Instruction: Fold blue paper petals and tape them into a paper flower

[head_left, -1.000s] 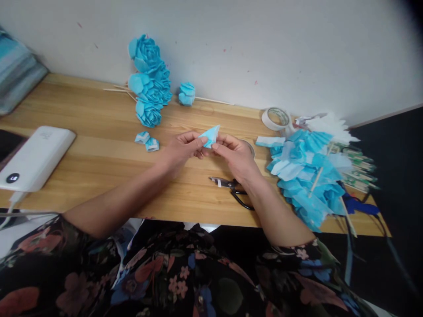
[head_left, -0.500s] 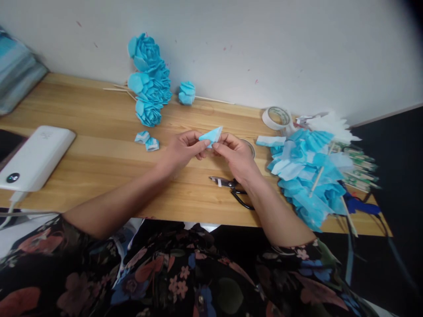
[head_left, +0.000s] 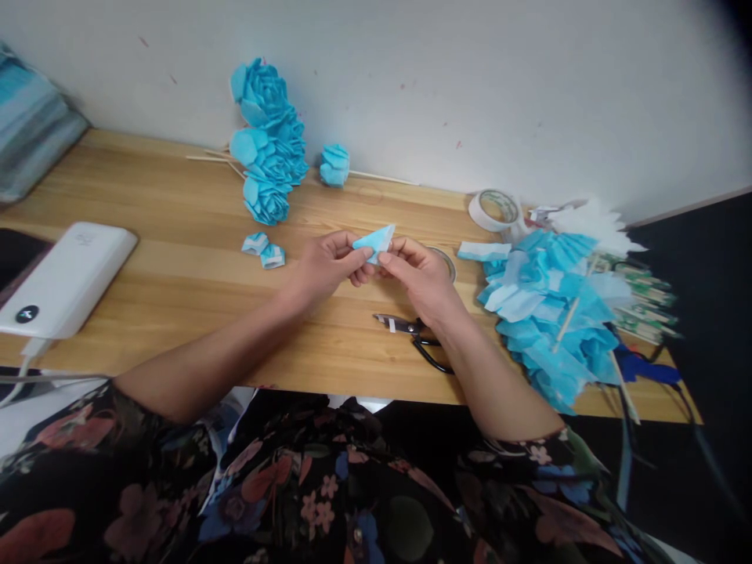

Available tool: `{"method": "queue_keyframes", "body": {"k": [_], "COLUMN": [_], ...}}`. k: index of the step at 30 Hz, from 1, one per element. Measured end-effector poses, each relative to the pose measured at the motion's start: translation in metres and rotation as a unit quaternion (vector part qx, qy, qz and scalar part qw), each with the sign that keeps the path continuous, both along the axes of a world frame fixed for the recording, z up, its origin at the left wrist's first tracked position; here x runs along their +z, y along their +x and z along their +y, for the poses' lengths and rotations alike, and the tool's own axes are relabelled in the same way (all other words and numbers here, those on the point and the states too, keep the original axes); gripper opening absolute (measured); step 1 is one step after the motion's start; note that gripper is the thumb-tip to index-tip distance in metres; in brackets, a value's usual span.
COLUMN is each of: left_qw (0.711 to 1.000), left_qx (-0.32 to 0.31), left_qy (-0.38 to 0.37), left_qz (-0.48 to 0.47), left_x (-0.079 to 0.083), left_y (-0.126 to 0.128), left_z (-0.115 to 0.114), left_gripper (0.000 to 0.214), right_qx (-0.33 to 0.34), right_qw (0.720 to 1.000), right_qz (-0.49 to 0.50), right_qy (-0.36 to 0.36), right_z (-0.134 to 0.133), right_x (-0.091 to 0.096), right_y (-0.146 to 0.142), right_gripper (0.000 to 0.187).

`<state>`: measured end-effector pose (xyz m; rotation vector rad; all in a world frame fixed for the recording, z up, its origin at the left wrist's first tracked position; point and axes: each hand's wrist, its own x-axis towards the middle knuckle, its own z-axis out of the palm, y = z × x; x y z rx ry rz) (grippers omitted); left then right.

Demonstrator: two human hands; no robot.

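Home craft desk — paper roses (head_left: 267,149), tape roll (head_left: 495,209), scissors (head_left: 411,333).

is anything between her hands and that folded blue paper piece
Nothing visible: the left hand and right hand both pinch the folded blue paper directly, above the table.

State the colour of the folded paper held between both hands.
Light blue folded paper, seen best in the head view.

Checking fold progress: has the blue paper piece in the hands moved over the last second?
Yes, slightly. The blue paper piece has tipped from pointing up to lying flatter, tip toward the tape roll; both hands stay above the scissors.
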<state>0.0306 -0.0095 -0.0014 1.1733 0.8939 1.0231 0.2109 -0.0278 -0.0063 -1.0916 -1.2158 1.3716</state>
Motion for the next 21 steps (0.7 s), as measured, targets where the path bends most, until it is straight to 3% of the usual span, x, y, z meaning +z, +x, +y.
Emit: {"method": "queue_keyframes", "body": {"k": [11, 21], "left_qw": [0.999, 0.999], "left_qx": [-0.038, -0.032], "left_qy": [0.008, 0.024], "left_qz": [0.013, 0.010], "left_x": [0.0011, -0.0037], "left_y": [-0.0008, -0.0018], "left_z": [-0.0013, -0.0011], "left_gripper": [0.025, 0.035], "right_qx": [-0.035, -0.041], "right_qw": [0.996, 0.997], "right_qz": [-0.074, -0.044], "right_qy": [0.043, 0.043], "right_z": [-0.0019, -0.0028], "right_x": [0.0029, 0.0041], "right_y": [0.0002, -0.0015], "right_gripper": [0.037, 0.034]}}
